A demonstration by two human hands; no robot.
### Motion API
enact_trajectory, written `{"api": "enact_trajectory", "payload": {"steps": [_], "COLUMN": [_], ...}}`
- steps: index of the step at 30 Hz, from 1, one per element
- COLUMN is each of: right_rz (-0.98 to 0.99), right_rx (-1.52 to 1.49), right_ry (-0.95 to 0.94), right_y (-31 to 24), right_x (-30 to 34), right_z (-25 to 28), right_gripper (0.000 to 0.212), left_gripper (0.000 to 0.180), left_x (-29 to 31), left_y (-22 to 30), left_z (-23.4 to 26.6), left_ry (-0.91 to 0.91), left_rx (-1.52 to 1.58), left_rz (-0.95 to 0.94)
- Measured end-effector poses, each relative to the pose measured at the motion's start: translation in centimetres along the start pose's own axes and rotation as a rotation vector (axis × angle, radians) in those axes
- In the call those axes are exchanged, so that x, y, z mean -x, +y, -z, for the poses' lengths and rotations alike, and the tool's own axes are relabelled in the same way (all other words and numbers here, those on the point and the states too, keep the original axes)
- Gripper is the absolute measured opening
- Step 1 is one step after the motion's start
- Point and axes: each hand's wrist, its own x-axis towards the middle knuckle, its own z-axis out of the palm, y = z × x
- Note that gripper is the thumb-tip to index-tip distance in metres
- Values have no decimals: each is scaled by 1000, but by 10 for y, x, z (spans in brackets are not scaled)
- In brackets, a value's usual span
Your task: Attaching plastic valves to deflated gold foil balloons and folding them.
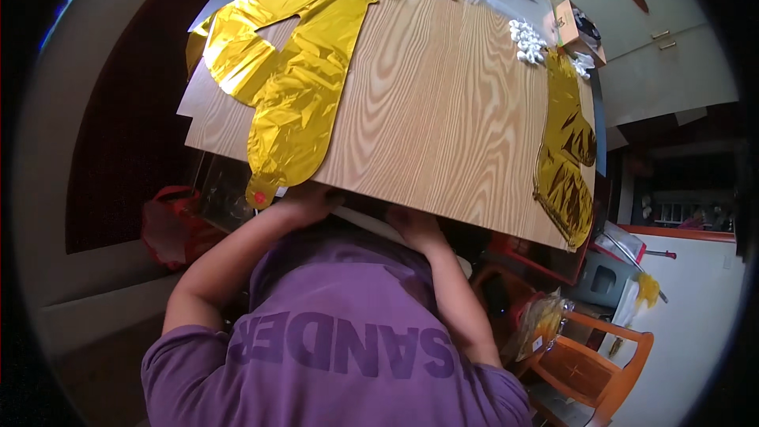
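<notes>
Gold foil balloon (304,95), flat, crinkled, glossy, with red-dotted tab (259,193)

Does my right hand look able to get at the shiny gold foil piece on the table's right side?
Probably yes: your right hand sits at the near edge of the light wood-grain tabletop, but once lifted over that, only bare wood separates it from the gold foil piece.

Purple short-sleeved shirt (336,292) with darker block lettering (348,348).
</notes>
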Motion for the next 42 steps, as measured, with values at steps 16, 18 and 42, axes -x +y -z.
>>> {"api": "enact_trajectory", "payload": {"steps": [16,18,42], "right_rz": [14,-30,-28], "right_rx": [-136,-156,-205], "right_ry": [-139,-184,-58], "right_y": [6,8,-17], "right_x": [-6,-8,-9], "right_z": [-19,-19,-21], "right_gripper": [21,28,17], "left_gripper": [23,23,16], "left_x": [-10,-10,-13], "left_y": [-19,-17,7], "left_z": [-31,-32,-34], "left_ry": [-133,-88,97], "left_rx": [271,310,186], "left_rz": [100,135,-150]}}
